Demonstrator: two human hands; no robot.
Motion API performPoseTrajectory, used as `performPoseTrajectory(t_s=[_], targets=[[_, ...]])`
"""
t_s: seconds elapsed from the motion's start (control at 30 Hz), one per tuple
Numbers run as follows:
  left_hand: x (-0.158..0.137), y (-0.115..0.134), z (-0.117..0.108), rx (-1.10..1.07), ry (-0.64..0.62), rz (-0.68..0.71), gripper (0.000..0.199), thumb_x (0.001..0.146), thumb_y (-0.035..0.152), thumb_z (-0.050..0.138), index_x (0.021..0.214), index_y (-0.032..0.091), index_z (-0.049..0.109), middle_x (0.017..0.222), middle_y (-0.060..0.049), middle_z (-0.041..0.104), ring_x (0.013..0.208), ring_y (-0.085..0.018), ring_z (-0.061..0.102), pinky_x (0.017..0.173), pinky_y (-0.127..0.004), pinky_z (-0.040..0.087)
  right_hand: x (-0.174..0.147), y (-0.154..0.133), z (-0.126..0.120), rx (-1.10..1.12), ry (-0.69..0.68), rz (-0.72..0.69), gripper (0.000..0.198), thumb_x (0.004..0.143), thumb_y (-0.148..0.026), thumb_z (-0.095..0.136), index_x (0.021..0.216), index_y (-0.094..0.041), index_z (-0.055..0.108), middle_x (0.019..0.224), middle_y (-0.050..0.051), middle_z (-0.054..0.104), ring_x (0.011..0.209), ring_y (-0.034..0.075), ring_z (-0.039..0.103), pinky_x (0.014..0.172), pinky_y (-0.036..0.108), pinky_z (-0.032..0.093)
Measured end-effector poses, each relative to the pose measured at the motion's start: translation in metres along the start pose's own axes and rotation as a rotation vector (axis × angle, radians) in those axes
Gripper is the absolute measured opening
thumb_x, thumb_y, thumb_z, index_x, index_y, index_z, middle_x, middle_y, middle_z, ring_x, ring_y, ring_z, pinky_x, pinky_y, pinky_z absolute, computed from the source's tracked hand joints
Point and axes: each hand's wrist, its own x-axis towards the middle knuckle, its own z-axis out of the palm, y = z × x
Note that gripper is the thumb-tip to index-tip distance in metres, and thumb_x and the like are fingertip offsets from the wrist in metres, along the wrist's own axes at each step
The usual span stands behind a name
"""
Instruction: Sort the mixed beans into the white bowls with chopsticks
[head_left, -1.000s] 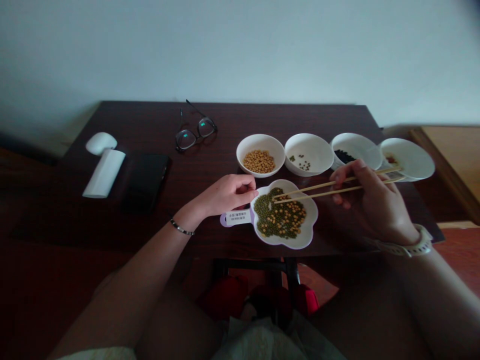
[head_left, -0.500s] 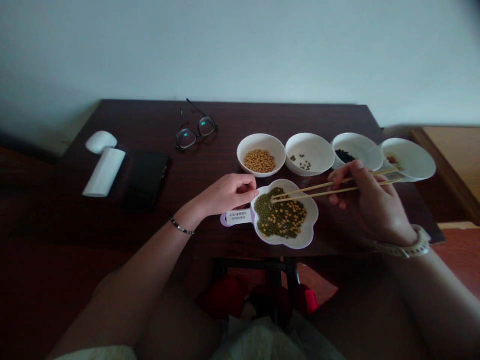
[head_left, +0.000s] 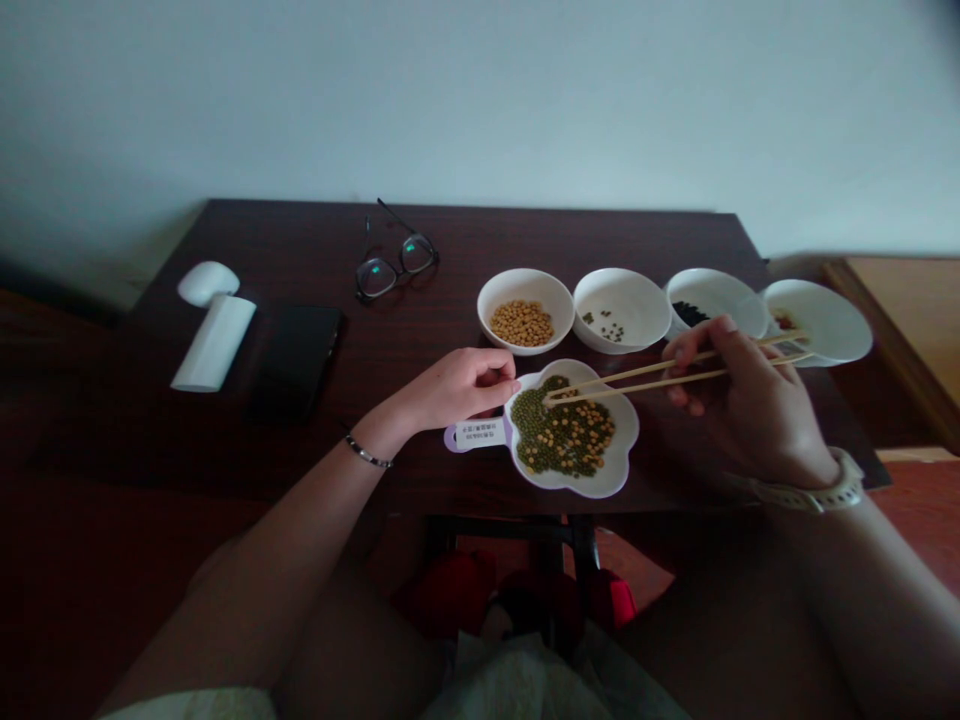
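A white, flower-shaped dish (head_left: 625,432) with a lilac rim and a labelled handle holds green mung beans (head_left: 534,425) mixed with yellow soybeans (head_left: 592,430). At its upper left edge, my left hand (head_left: 466,385) pinches the rim between thumb and fingers. My right hand (head_left: 750,405) grips a pair of wooden chopsticks (head_left: 637,387), whose tips are close together among the beans near the dish's upper left. Whether a bean is between the tips I cannot tell. Behind the dish stands a white bowl (head_left: 489,303) of soybeans, beside a bowl (head_left: 641,308) with some mung beans.
Farther right are a bowl (head_left: 724,298) with black beans and a bowl (head_left: 836,320) with a few reddish pieces, partly behind my right hand. Glasses (head_left: 403,268), a flat black object (head_left: 296,350) and a white cylindrical object (head_left: 215,345) with a domed piece lie on the dark table (head_left: 300,250).
The chopstick tips stay at nearly the same spot in the beans, and my right hand has shifted very slightly. My left hand keeps its hold on the rim.
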Motion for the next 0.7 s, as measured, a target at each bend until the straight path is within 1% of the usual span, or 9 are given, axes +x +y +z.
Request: performPoseTrajectory(t_s=[0.13, 0.23, 0.37, 0.57, 0.7], targets=[[0.0000, 0.0013, 0.0003, 0.004, 0.001, -0.004, 0.028, 0.103, 0.041, 0.065, 0.086, 0.019, 0.061, 0.064, 0.003, 0.061, 0.054, -0.009, 0.049, 0.054, -0.022, 0.034, -0.0011, 0.0010, 0.0005, -0.023, -0.032, 0.020, 0.047, 0.103, -0.060, 0.072, 0.077, -0.021, 0.074, 0.072, 0.003, 0.065, 0.051, 0.011, 0.055, 0.042, 0.023, 0.043], [-0.0003, 0.0012, 0.0004, -0.003, -0.010, -0.010, 0.028, 0.104, 0.041, 0.064, 0.087, 0.020, 0.061, 0.063, 0.004, 0.061, 0.053, -0.009, 0.049, 0.053, -0.022, 0.033, -0.0027, -0.0008, 0.0021, -0.039, -0.030, 0.007, 0.047, 0.104, -0.058, 0.071, 0.077, -0.020, 0.073, 0.074, 0.004, 0.066, 0.052, 0.010, 0.057, 0.045, 0.022, 0.044], [-0.0006, -0.0002, 0.0002, -0.006, -0.008, 0.000, 0.026, 0.104, 0.039, 0.064, 0.086, 0.020, 0.060, 0.063, 0.004, 0.060, 0.053, -0.009, 0.049, 0.053, -0.022, 0.034, -0.0034, -0.0047, 0.0046, -0.042, 0.018, -0.016, 0.050, 0.101, -0.059, 0.075, 0.074, -0.017, 0.071, 0.080, 0.005, 0.067, 0.052, 0.009, 0.058, 0.044, 0.021, 0.044], [-0.0007, 0.0008, -0.0001, -0.017, -0.010, -0.006, 0.027, 0.104, 0.040, 0.065, 0.086, 0.020, 0.060, 0.062, 0.004, 0.060, 0.053, -0.009, 0.048, 0.053, -0.022, 0.033, -0.0025, -0.0045, 0.0016, -0.022, 0.018, -0.006, 0.046, 0.102, -0.055, 0.074, 0.075, -0.018, 0.071, 0.079, 0.004, 0.065, 0.050, 0.009, 0.057, 0.038, 0.020, 0.038], [-0.0002, 0.0015, -0.0003, -0.006, -0.005, -0.001, 0.027, 0.103, 0.040, 0.065, 0.085, 0.019, 0.061, 0.064, 0.004, 0.061, 0.054, -0.009, 0.048, 0.053, -0.022, 0.033, -0.0032, -0.0022, -0.0013, -0.043, 0.010, -0.002, 0.047, 0.102, -0.057, 0.074, 0.075, -0.018, 0.072, 0.080, 0.005, 0.065, 0.052, 0.009, 0.057, 0.042, 0.021, 0.042]])
